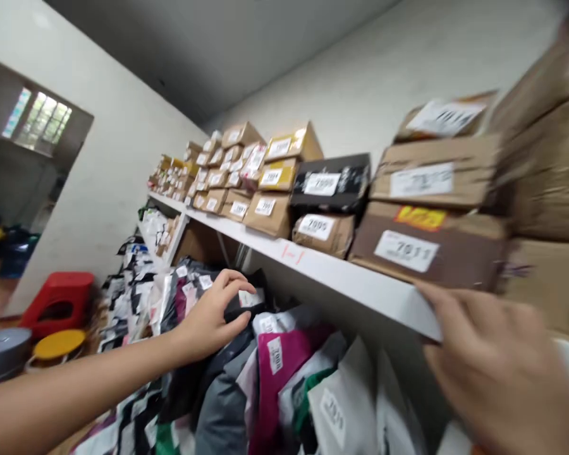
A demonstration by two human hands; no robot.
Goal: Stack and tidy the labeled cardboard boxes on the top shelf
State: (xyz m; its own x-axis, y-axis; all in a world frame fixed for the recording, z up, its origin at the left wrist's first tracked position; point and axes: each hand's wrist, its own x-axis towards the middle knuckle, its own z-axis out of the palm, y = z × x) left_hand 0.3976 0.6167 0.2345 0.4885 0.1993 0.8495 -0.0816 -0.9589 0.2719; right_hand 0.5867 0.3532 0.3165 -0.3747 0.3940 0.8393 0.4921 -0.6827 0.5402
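My left hand [222, 308] reaches out over a row of soft mailing bags, its fingers curved and apart with nothing between them. Just beyond its fingertips lies a black mailing bag [232, 309] with a white label. Nearer to me stand a magenta mailing bag [289, 347] and a white mailing bag [344, 404], both with printed number labels. On the right, my right hand [497, 360] is wrapped over the front edge of the white shelf [360, 284], below a brown cardboard box [431, 246] labelled 7011. This hand is somewhat blurred.
Labelled boxes, among them a black box [332, 183], line the shelf into the distance. More large cartons [545, 170] are stacked at the right. Bags fill the space below the shelf. A red stool [66, 297] and a yellow-lidded bucket [59, 344] stand at the left.
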